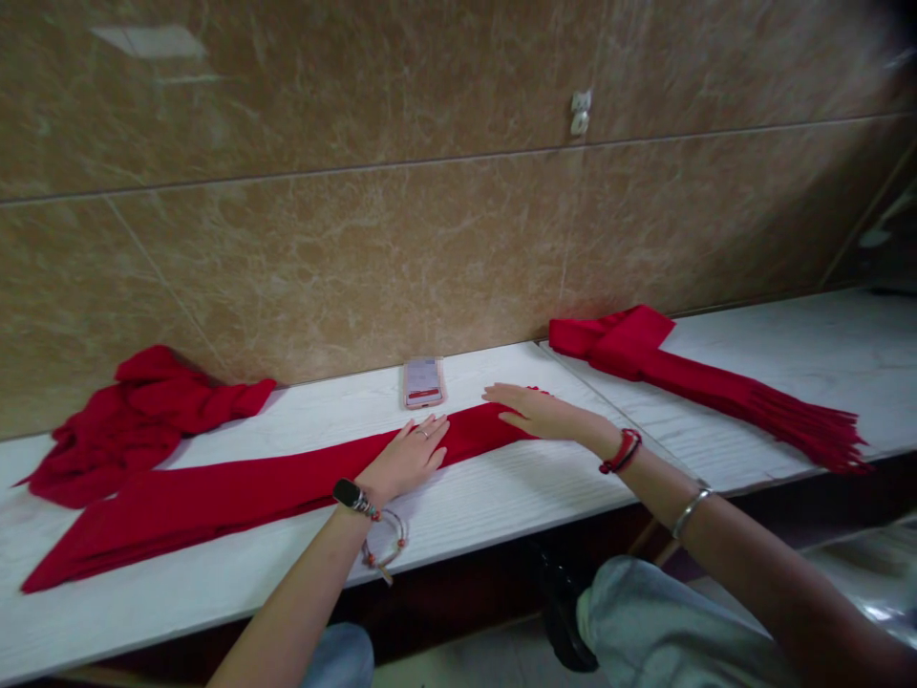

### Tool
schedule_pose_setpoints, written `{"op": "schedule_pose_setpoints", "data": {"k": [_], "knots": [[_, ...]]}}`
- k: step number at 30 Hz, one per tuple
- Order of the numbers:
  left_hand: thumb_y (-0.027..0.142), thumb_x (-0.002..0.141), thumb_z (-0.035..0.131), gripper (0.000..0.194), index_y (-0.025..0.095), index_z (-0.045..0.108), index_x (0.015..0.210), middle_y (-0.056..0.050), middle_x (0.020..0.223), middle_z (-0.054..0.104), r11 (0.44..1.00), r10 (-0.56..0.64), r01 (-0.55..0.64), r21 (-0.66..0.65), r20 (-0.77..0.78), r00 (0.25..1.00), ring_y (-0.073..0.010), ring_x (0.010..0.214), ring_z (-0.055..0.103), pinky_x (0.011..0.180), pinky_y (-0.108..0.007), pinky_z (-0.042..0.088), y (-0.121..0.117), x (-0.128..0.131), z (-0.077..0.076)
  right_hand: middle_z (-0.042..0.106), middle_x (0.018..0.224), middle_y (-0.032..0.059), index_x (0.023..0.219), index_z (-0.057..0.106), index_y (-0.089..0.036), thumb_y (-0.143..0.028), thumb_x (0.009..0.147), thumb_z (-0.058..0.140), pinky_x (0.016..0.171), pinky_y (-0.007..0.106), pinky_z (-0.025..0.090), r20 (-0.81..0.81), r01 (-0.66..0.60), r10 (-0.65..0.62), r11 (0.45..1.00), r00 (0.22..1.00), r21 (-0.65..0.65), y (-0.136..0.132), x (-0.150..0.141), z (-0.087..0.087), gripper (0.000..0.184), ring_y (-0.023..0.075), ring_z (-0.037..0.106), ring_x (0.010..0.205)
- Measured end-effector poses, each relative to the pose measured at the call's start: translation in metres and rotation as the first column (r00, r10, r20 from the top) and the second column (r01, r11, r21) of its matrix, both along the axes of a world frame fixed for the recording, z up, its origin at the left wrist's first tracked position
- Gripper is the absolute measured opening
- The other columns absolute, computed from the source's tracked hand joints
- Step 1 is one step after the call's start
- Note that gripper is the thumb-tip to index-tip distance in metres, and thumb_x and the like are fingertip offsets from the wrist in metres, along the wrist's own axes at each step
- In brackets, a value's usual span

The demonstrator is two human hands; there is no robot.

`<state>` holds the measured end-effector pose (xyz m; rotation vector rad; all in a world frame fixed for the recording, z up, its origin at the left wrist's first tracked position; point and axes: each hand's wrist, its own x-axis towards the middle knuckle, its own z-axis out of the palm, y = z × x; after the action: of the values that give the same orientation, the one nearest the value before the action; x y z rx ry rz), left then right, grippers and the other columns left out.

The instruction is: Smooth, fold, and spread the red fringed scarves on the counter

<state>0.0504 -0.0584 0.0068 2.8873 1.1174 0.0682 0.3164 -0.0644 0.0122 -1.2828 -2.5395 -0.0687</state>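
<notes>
We are in an indoor room, though we cannot settle whether it is a workshop, a shop or a home. Glossy brown marble-look wall tiles (358,248) fill the upper frame, with a rectangular light reflection (150,41) at upper left. Below them, we see white wood-grain tabletops (516,497) joined end to end along the wall, bearing a bunched red cloth (158,420) at left, a long folded red scarf (236,487) across the middle and a fringed red scarf (716,382) at right.
</notes>
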Motion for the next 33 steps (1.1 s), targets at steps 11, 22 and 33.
{"op": "schedule_pose_setpoints", "data": {"k": [11, 22, 33], "knots": [[0.032, 0.092, 0.028, 0.048, 0.018, 0.028, 0.137, -0.007, 0.144, 0.024, 0.999, 0.002, -0.002, -0.048, 0.003, 1.000, -0.0156, 0.133, 0.018, 0.107, -0.035, 0.015, 0.002, -0.001, 0.000, 0.036, 0.139, 0.0110, 0.134, 0.036, -0.018, -0.023, 0.088, 0.034, 0.102, 0.045, 0.033, 0.081, 0.099, -0.084, 0.975, 0.993, -0.199, -0.004, 0.087, -0.029, 0.046, 0.0228, 0.034, 0.126], [0.033, 0.092, 0.026, 0.049, 0.018, 0.025, 0.138, -0.006, 0.145, 0.022, 0.998, 0.017, -0.019, -0.057, -0.020, 1.000, -0.0148, 0.134, 0.016, 0.108, -0.033, 0.013, 0.003, -0.001, 0.001, 0.062, 0.081, 0.0050, 0.078, 0.061, -0.018, -0.008, 0.075, 0.042, 0.075, 0.028, 0.044, -0.042, -0.174, 0.171, 0.981, 0.984, -0.086, -0.033, 0.022, 0.012, 0.022, 0.0151, 0.055, 0.080], [0.032, 0.091, 0.026, 0.049, 0.017, 0.026, 0.138, -0.005, 0.145, 0.022, 0.998, 0.021, -0.022, -0.062, -0.012, 1.000, -0.0156, 0.134, 0.016, 0.108, -0.035, 0.013, 0.001, 0.000, 0.002, 0.063, 0.072, 0.0058, 0.067, 0.060, -0.017, -0.007, 0.066, 0.047, 0.064, 0.026, 0.042, 0.077, 0.187, -0.186, 0.982, 0.980, -0.010, -0.021, 0.090, 0.015, 0.016, 0.0161, 0.056, 0.066]]}}
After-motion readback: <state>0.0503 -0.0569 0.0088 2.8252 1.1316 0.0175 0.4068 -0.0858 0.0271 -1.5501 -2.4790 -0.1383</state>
